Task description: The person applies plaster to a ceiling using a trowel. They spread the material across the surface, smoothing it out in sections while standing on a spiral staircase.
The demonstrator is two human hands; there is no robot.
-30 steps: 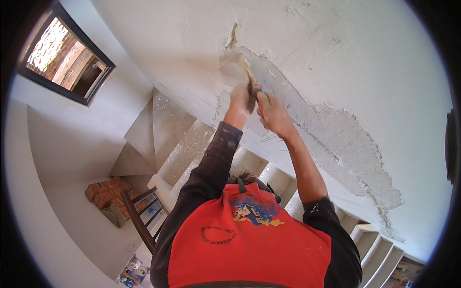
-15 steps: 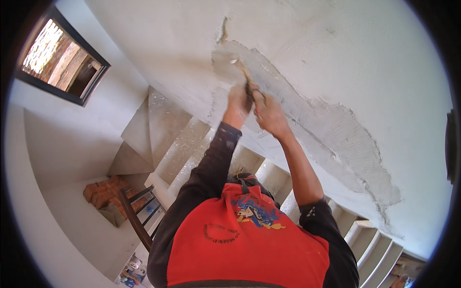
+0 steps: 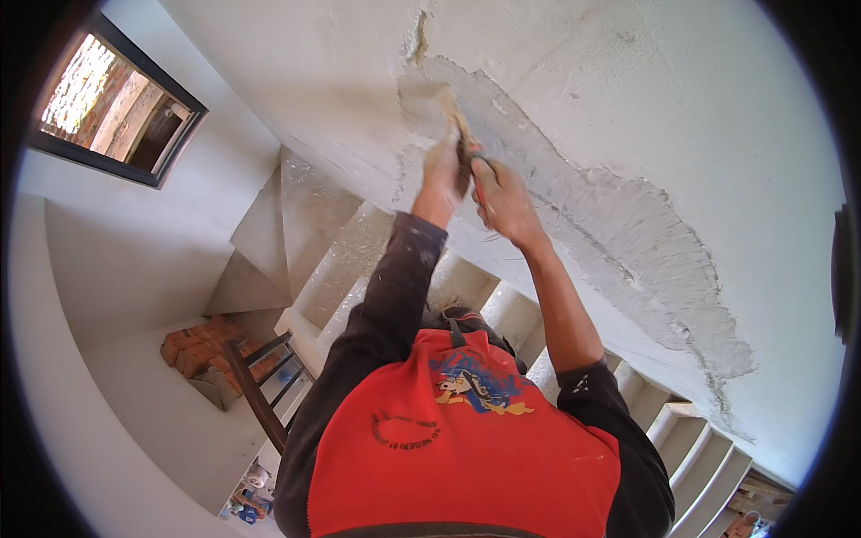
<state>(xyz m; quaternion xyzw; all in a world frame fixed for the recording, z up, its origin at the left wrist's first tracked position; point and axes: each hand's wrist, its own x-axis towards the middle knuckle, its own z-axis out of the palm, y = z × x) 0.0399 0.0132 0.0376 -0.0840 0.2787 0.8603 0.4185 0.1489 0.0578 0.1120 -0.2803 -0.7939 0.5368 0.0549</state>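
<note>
My left hand is raised against the wall, its fingers closed around a dark tool. A narrow tan piece reaches up and left from that grip; motion blurs it, so I cannot tell its kind. Close on its right, my right hand is closed on a red-handled tool, whose head is hidden or blurred between the hands. Both hands are in front of the upper end of a long, rough grey plaster patch running down to the right across the white wall.
Below the wall, pale steps spattered with white descend to the right. A dark railing stands at my left, with a stack of red bricks beyond it. A dark-framed window sits at upper left. A narrow gouge tops the patch.
Both hands appear slightly higher in view, still close together. The wall patch has also shifted up a little, as the view tilts. More of the red handle shows under my right hand.
</note>
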